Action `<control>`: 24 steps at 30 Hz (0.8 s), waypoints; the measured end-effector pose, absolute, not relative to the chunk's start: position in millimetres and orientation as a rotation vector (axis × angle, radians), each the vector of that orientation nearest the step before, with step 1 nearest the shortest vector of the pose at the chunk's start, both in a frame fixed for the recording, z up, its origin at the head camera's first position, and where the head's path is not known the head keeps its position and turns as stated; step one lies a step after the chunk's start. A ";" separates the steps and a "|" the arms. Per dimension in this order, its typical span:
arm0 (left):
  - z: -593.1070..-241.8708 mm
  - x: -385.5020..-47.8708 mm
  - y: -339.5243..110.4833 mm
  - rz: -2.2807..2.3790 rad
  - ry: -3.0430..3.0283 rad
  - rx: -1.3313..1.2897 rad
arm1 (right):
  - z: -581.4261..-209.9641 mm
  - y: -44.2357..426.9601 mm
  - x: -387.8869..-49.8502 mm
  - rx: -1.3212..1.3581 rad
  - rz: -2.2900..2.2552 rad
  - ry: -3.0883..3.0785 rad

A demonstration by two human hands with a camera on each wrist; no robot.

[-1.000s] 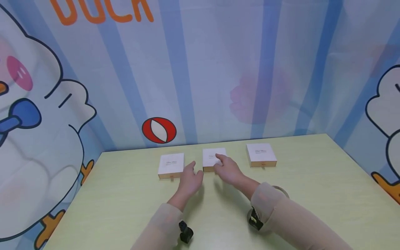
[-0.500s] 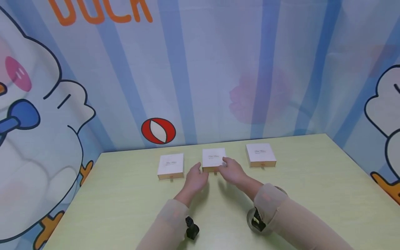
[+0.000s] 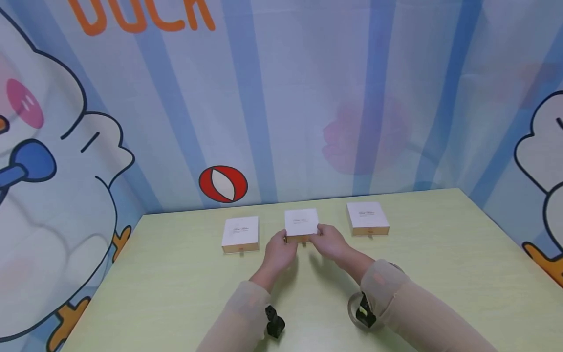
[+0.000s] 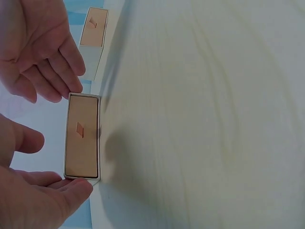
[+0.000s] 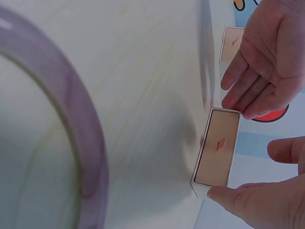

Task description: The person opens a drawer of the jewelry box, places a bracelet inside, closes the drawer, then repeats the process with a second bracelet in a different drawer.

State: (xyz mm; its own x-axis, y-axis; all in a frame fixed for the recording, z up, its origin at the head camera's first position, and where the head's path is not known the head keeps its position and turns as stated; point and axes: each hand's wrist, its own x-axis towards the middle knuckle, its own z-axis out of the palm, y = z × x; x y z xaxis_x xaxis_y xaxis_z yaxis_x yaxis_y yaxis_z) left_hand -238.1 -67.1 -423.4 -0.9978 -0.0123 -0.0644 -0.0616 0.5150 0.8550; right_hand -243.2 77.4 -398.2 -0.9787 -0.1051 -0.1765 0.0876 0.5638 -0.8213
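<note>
Middle box of 3, apparently on pale table, blue-striped backdrop behind.

Middle box matt card; tabletop smooth wood-grain.

Prob. a staged booth or set; can't tell what bldg. Blue-striped printed cloth backdrop on left, far & right sides of pale wood-grain table; big white cartoon figure at left, part of another print at right, orange lettering far left.
</note>
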 end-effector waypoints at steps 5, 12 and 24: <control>-423.1 -237.2 -66.8 1.534 2.738 -0.090 | -398.6 81.2 -242.5 -0.030 -1.393 2.569; -424.2 -238.3 -66.6 1.537 2.756 -0.127 | -395.9 86.7 -240.7 -0.101 -1.395 2.545; -423.4 -238.1 -66.6 1.526 2.772 -0.201 | -396.4 90.4 -239.4 -0.088 -1.412 2.505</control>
